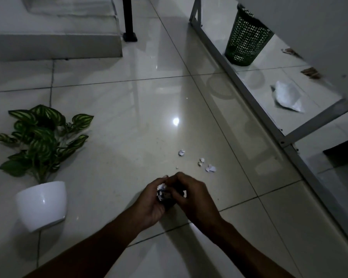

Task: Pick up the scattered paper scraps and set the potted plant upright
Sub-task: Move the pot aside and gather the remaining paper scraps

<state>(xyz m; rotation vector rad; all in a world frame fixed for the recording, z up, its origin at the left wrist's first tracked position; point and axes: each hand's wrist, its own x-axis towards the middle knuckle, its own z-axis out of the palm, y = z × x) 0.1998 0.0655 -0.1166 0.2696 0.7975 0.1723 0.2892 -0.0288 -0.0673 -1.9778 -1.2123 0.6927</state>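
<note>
One wide floor (pixel 141 101) of large, glossy pale tiles with thin dark grout lines fills the dim room, with a lamp's glare near its middle. At the far left a grey step (pixel 54 45) rises, with a black post (pixel 129 19) at its corner. By the floor's left edge the plant (pixel 42 135), with striped green leaves, seems to lie tipped over in its smooth, round white pot (pixel 41 205).

At the near middle the left hand (pixel 151 199) cups a crumpled white wad (pixel 162 190), fingers curled round it. The right hand (pixel 193 197) meets it, fingertips pinching the same wad.

Just beyond, small white scraps (pixel 211 168) dot the tiles. A grey metal frame (pixel 249 101) crosses the right side. Behind it stand a green mesh bin (pixel 247 37) and a larger crumpled sheet (pixel 287 97).
</note>
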